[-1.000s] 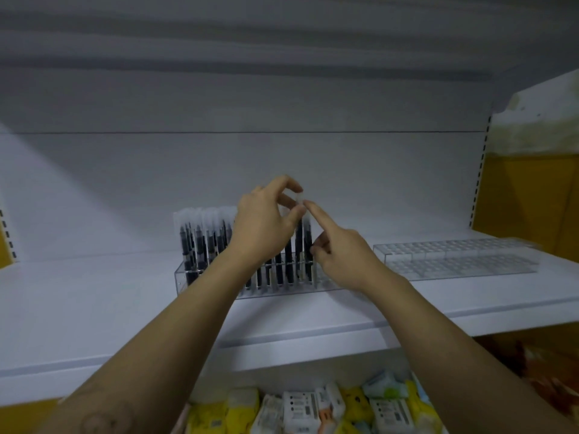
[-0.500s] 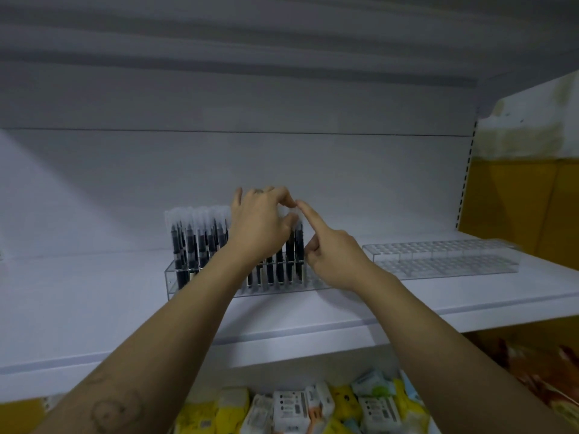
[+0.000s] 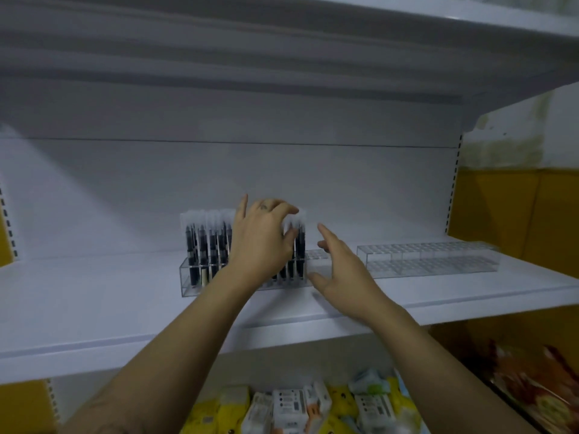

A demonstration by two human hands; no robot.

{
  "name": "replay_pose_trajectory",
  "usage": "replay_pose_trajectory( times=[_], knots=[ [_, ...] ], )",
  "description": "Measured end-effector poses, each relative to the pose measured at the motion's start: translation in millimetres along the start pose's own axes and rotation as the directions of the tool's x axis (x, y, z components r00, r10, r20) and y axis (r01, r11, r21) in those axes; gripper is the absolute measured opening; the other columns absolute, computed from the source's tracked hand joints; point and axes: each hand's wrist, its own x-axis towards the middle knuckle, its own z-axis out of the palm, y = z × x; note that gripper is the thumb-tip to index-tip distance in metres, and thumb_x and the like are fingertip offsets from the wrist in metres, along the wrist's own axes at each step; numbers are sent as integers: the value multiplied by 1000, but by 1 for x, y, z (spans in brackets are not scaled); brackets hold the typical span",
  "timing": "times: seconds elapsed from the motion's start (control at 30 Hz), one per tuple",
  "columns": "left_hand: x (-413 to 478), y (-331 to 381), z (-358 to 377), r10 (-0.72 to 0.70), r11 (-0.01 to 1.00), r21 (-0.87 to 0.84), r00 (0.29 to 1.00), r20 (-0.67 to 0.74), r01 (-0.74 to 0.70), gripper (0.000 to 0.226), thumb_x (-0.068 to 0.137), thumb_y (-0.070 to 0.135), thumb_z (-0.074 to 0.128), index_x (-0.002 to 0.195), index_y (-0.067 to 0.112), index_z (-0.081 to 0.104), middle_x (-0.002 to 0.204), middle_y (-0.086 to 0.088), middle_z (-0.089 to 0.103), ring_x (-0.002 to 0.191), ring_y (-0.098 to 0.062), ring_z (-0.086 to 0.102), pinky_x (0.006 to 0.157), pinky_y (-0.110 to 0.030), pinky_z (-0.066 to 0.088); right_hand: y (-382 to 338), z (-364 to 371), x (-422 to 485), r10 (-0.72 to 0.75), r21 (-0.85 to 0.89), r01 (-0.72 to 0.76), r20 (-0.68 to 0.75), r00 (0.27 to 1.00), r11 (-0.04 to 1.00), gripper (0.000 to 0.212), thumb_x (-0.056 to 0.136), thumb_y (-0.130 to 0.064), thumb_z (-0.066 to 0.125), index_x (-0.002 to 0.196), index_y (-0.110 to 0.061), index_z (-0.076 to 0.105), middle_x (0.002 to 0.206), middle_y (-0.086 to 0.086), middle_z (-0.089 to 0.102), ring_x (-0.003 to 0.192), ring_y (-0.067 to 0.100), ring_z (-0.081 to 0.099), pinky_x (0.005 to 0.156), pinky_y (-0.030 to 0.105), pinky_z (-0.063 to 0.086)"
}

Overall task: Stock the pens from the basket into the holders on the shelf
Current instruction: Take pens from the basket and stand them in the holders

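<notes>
A clear acrylic holder (image 3: 187, 278) stands on the white shelf (image 3: 94, 305), filled with black pens (image 3: 203, 244) in clear wrappers. My left hand (image 3: 261, 242) reaches over the right part of the row, and its thumb and curled fingers pinch the wrapped top of a pen (image 3: 300, 242) standing at the right end. My right hand (image 3: 340, 270) hovers just right of the holder, fingers spread and straight, holding nothing. The holder's rightmost slots (image 3: 316, 255) are empty. The basket is out of view.
A second clear holder (image 3: 429, 258) with empty slots stands further right on the same shelf. Another shelf (image 3: 438, 14) hangs overhead. Below the shelf's front edge lie yellow and white packets (image 3: 291, 408). A yellow wall panel (image 3: 513, 214) closes the right side.
My right hand has let go of the pen tops and drawn back to the right, opening its fingers. My left hand has stayed on the pens at the right end of the row.
</notes>
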Motion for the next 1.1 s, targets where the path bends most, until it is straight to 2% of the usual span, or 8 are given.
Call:
replay_pose_trajectory(
  times=[0.17, 0.33, 0.47, 0.6, 0.8, 0.9, 1.0, 1.1],
  knots=[
    [-42, 22, -5, 36, 997, -66, 999, -38, -38, 26, 85, 27, 68, 110, 25, 66, 112, 5, 64, 112, -18, 54, 108, -33, 23, 5, -4, -44, -34, -55, 30, -78, 996, 998, 70, 92, -28, 63, 149, -37, 23, 145, -11, 38, 130, 6, 41, 102, 22, 34],
    [-99, 44, 0, 73, 993, -98, 996, 44, -69, 25, 85, 28, 66, 110, 22, 65, 109, 3, 64, 106, -19, 55, 95, -33, 38, 23, -6, -94, 21, -125, -35, -113, 993, 992, 64, 90, -28, 65, 145, -32, 33, 141, -10, 42, 127, 7, 42, 103, 23, 36],
    [-153, 53, 15, 109, 991, -90, 986, 128, -98, 25, 87, 30, 64, 110, 21, 65, 107, 3, 64, 106, -20, 56, 90, -32, 38, 36, 1, -139, 46, -164, -60, -89, 995, 985, 60, 92, -28, 63, 145, -29, 35, 143, -9, 38, 131, 10, 37, 104, 20, 30],
    [-209, 65, 38, 46, 991, -133, 961, 273, -10, 29, 91, 37, 57, 116, 25, 61, 113, 4, 62, 109, -21, 54, 89, -33, 36, 57, 21, -188, 129, -238, -136, -43, 991, 962, 55, 96, -35, 57, 145, -30, 34, 147, -7, 36, 132, 15, 38, 106, 32, 37],
    [-288, 80, 83, -1, 984, -155, 869, 494, 90, 41, 91, 46, 53, 127, 27, 53, 127, 6, 57, 119, -18, 48, 96, -30, 30, 100, 60, -242, 263, -260, -233, 85, 961, 937, 56, 92, -30, 64, 143, -21, 42, 143, 3, 44, 129, 23, 44, 105, 39, 38],
    [-322, 87, 106, -8, 977, -170, 812, 584, 132, 45, 91, 45, 55, 130, 24, 52, 130, 3, 55, 122, -20, 46, 99, -34, 32, 123, 83, -266, 335, -290, -286, 136, 932, 913, 57, 90, -28, 65, 142, -20, 44, 140, 4, 46, 127, 24, 45, 104, 39, 40],
    [-357, 92, 124, -41, 968, -153, 726, 686, 200, 47, 91, 47, 54, 131, 23, 51, 131, 1, 55, 122, -21, 48, 100, -36, 35, 147, 105, -296, 426, -331, -341, 233, 874, 880, 57, 90, -29, 64, 143, -19, 44, 139, 5, 46, 126, 26, 46, 101, 35, 40],
    [-404, 90, 135, -87, 943, -127, 598, 797, 307, 51, 91, 47, 54, 135, 23, 48, 137, 1, 52, 126, -20, 45, 100, -33, 35, 173, 126, -337, 518, -349, -406, 345, 782, 845, 57, 90, -28, 63, 143, -18, 43, 137, 8, 47, 125, 28, 47, 100, 37, 43]
  ],
)
